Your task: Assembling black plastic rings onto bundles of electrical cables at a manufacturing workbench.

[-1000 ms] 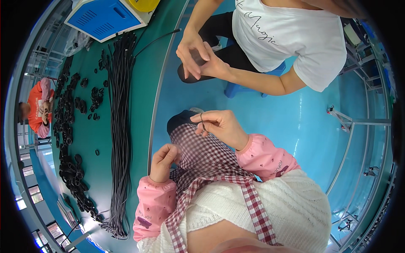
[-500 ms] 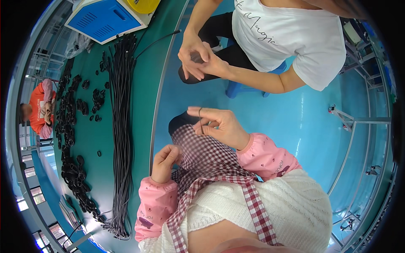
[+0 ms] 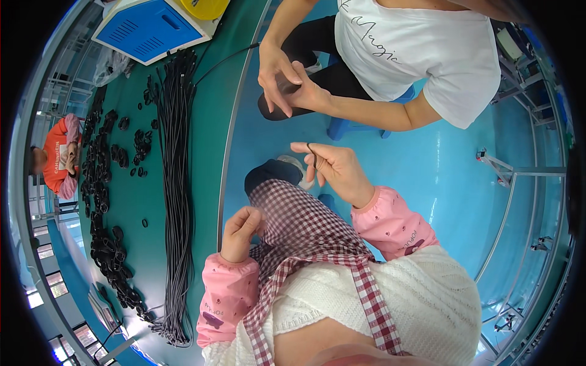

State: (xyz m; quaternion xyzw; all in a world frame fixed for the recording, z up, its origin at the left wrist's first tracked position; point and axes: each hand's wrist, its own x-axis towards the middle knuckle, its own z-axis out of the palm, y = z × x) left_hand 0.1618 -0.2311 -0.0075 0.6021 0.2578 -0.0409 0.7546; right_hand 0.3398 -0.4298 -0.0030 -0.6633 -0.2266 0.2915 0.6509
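My left hand (image 3: 241, 235) is closed, thumb against curled fingers, beside the table's metal edge; anything inside it is too small or hidden to make out. Away to its upper right, my right hand (image 3: 342, 174) points its index finger to the left. A thin black cord (image 3: 314, 160) passes over that finger and down toward the other, bent fingers. Both hands are above my checked apron (image 3: 311, 216), off the table. On the green table, a long bundle of black cables (image 3: 175, 201) lies to the left of my left hand.
Small black coils (image 3: 108, 250) lie in a long heap on the green table (image 3: 143, 256). A blue and white box-shaped machine (image 3: 148, 30) stands at its far end. A co-worker in a white shirt (image 3: 390, 49) sits opposite, hands together; another in orange (image 3: 56, 152) is at left.
My right hand has moved up and to the right with the black cord, farther from my left hand. My left hand has barely moved. The co-worker's hands opposite have shifted slightly.
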